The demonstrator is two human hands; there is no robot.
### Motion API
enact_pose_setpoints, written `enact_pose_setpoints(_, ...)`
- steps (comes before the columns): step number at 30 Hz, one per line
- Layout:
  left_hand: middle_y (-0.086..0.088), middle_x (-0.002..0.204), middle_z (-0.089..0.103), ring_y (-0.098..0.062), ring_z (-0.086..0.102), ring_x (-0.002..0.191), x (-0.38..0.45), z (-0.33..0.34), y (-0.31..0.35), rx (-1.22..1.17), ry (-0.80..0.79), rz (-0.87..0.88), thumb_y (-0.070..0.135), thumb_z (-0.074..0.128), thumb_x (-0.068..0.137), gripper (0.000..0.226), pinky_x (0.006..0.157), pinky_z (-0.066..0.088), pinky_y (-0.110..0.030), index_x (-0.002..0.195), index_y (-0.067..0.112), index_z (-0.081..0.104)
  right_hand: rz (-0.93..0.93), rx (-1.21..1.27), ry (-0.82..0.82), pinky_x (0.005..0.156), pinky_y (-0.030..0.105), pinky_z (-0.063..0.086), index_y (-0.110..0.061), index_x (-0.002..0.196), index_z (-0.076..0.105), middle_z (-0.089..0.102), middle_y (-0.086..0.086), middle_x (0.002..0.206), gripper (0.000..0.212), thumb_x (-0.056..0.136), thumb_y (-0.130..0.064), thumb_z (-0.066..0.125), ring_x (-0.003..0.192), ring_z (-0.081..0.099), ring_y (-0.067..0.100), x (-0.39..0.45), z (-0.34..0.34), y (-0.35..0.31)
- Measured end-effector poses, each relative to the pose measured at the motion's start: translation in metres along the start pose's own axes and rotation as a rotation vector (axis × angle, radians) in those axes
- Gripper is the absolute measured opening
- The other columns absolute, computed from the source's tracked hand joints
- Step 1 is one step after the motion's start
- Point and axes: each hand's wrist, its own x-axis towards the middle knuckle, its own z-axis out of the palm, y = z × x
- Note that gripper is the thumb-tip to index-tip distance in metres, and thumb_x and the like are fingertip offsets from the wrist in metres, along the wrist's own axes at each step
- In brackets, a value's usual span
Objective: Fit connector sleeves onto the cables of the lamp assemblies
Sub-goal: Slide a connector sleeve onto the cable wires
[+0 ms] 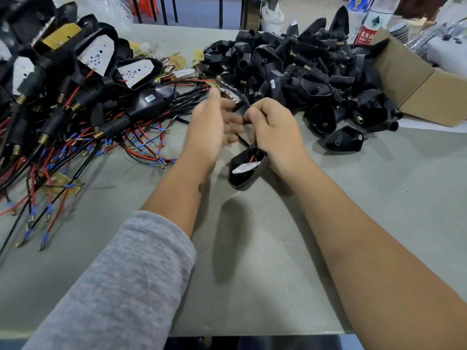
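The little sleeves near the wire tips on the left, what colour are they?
Blue sleeves, clearest in the head view, on red and black wires.

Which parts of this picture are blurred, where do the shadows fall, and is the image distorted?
Head view: the left hand is smeared by motion blur, while the right hand gripping the cable and the hanging lamp housing are sharper; their shadows fall toward the camera on the grey table; the wide-angle lens bends the edges, as at the cardboard box.
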Motion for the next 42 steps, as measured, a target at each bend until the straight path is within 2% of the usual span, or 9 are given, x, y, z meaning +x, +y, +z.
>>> enact_pose_setpoints(4, -0.001, 0.068, 0.07, -0.015, 0.065, 0.058, 0.007, -0.015, 0.004, -0.385, 0.131, -0.033, 0.036, 0.027, 0.107, 0.037, 0.05, 0.051, -0.022, 0.101, 0.014, 0.055, -0.021, -0.091, -0.157, 0.058, 0.024, 0.036, -0.025, 0.072, 0.051, 0.049, -0.009, 0.053, 0.028, 0.098, -0.013, 0.05, 0.053, 0.045, 0.005, -0.005, 0.002, -0.003)
enact_pose_setpoints(10, 0.0, 0.06, 0.064, -0.014, 0.061, 0.057, 0.011, -0.021, 0.003, -0.521, 0.274, 0.004, 0.018, 0.035, 0.106, 0.028, 0.056, 0.052, -0.024, 0.084, 0.013, 0.052, -0.071, -0.19, -0.28, 0.052, 0.022, 0.033, -0.017, 0.081, 0.058, 0.047, -0.007, 0.052, 0.017, 0.097, -0.017, 0.054, 0.046, 0.043, 0.003, -0.008, 0.002, -0.004)
enact_pose_setpoints(18, -0.007, 0.064, 0.049, -0.012, 0.049, 0.044, 0.022, -0.016, 0.0, -0.5, 0.404, 0.042, 0.008, 0.033, 0.106, 0.031, 0.045, 0.044, -0.019, 0.079, 0.005, 0.047, -0.107, -0.189, -0.391, 0.042, 0.014, 0.031, -0.015, 0.079, 0.06, 0.044, -0.015, 0.038, 0.018, 0.096, -0.017, 0.057, 0.038, 0.044, 0.002, -0.014, 0.005, -0.007)
enact_pose_setpoints(23, 0.0, 0.061, 0.046, -0.004, 0.04, 0.038, 0.018, -0.017, -0.003, -0.201, 0.345, 0.068, 0.007, 0.034, 0.103, 0.024, 0.039, 0.034, -0.017, 0.088, 0.018, 0.05, -0.135, -0.236, -0.417, 0.05, 0.019, 0.032, -0.015, 0.068, 0.057, 0.046, -0.014, 0.043, 0.026, 0.093, -0.021, 0.061, 0.046, 0.045, 0.003, -0.018, 0.005, -0.008)
enact_pose_setpoints(27, 0.001, 0.063, 0.049, 0.0, 0.041, 0.038, 0.012, -0.011, -0.004, -0.042, 0.254, 0.07, 0.0, 0.035, 0.098, 0.023, 0.04, 0.036, -0.015, 0.09, 0.013, 0.053, -0.193, -0.363, -0.288, 0.063, 0.038, 0.044, -0.019, 0.063, 0.049, 0.048, -0.006, 0.056, 0.034, 0.094, -0.032, 0.055, 0.061, 0.048, 0.012, -0.018, 0.005, -0.008)
enact_pose_setpoints(30, 0.0, 0.071, 0.054, 0.002, 0.044, 0.041, 0.009, -0.005, -0.006, 0.007, 0.196, 0.088, -0.004, 0.035, 0.097, 0.028, 0.043, 0.038, -0.015, 0.083, 0.013, 0.053, -0.214, -0.516, -0.024, 0.07, 0.036, 0.04, -0.011, 0.079, 0.06, 0.054, -0.001, 0.08, 0.026, 0.096, -0.028, 0.049, 0.081, 0.051, 0.019, -0.007, -0.008, -0.003)
enact_pose_setpoints(37, 0.009, 0.069, 0.063, -0.007, 0.039, 0.05, 0.004, -0.002, -0.006, 0.278, 0.15, 0.1, 0.003, 0.038, 0.088, 0.027, 0.047, 0.032, -0.024, 0.088, 0.028, 0.05, 0.112, -0.74, 0.501, 0.091, 0.038, 0.034, -0.015, 0.103, 0.066, 0.052, 0.009, 0.116, 0.025, 0.088, -0.024, 0.049, 0.111, 0.045, 0.032, 0.015, -0.074, 0.023)
enact_pose_setpoints(39, 0.01, 0.065, 0.063, -0.006, 0.039, 0.05, 0.002, -0.001, -0.005, 0.297, 0.147, 0.098, 0.006, 0.039, 0.087, 0.025, 0.047, 0.032, -0.023, 0.088, 0.028, 0.052, 0.264, -0.734, 0.539, 0.096, 0.04, 0.031, -0.015, 0.109, 0.062, 0.048, 0.011, 0.124, 0.028, 0.088, -0.026, 0.048, 0.117, 0.04, 0.033, 0.015, -0.089, 0.03)
enact_pose_setpoints(42, 0.01, 0.061, 0.062, -0.006, 0.037, 0.046, 0.001, 0.0, -0.004, 0.28, 0.133, 0.11, 0.009, 0.041, 0.088, 0.021, 0.049, 0.03, -0.026, 0.085, 0.028, 0.05, 0.454, -0.698, 0.427, 0.104, 0.042, 0.029, -0.013, 0.116, 0.06, 0.043, 0.015, 0.132, 0.034, 0.091, -0.029, 0.043, 0.126, 0.033, 0.035, 0.014, -0.1, 0.041)
